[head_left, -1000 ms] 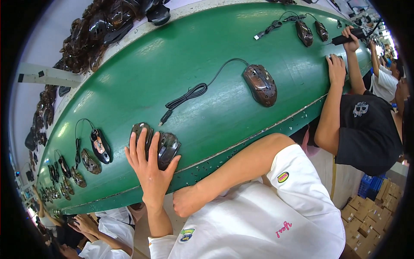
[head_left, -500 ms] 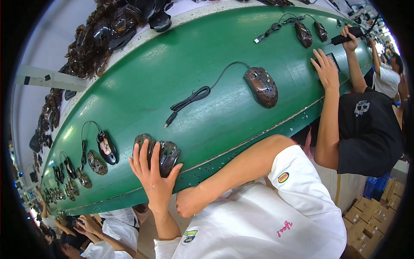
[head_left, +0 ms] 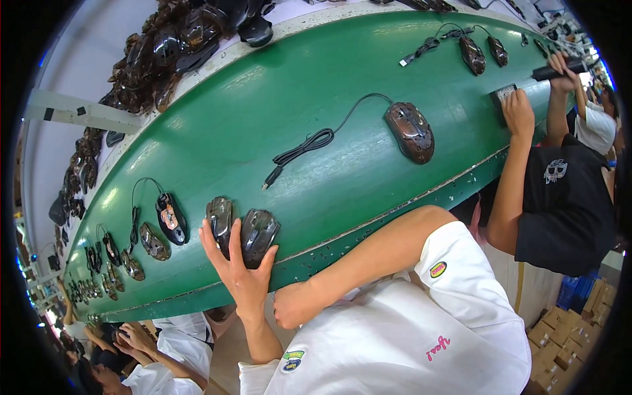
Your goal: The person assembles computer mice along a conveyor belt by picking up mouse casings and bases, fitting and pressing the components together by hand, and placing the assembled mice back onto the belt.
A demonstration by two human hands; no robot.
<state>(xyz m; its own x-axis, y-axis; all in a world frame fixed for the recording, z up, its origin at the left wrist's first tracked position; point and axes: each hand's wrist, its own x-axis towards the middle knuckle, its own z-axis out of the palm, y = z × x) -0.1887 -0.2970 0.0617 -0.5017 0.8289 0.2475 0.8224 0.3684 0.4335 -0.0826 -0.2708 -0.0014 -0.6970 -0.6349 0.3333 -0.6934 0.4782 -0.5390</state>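
Observation:
Two dark translucent mouse shells lie side by side on the green belt, a left shell (head_left: 220, 220) and a right shell (head_left: 261, 230). My left hand (head_left: 245, 280) reaches over their near edges with its fingers spread. Its thumb and index finger touch either side of the right shell, while the other fingers lie against the left one. Curled into a fist, my right hand (head_left: 293, 306) rests by the belt's near edge, close to my left wrist. Whatever is inside that fist, if anything, is hidden.
A brown corded mouse (head_left: 409, 133) lies right on the green belt (head_left: 217, 141). Leftward are an opened mouse (head_left: 172, 218) and several shells. Dark shells (head_left: 168, 49) are heaped beyond the far edge. At right, a co-worker holds a black electric screwdriver (head_left: 559, 69) and touches a small box (head_left: 501, 99).
My left fingers have slid back toward me, uncovering more of both shells, which now look flatter. My right fist stays put. The co-worker's screwdriver has moved away right; their other hand is now at the box.

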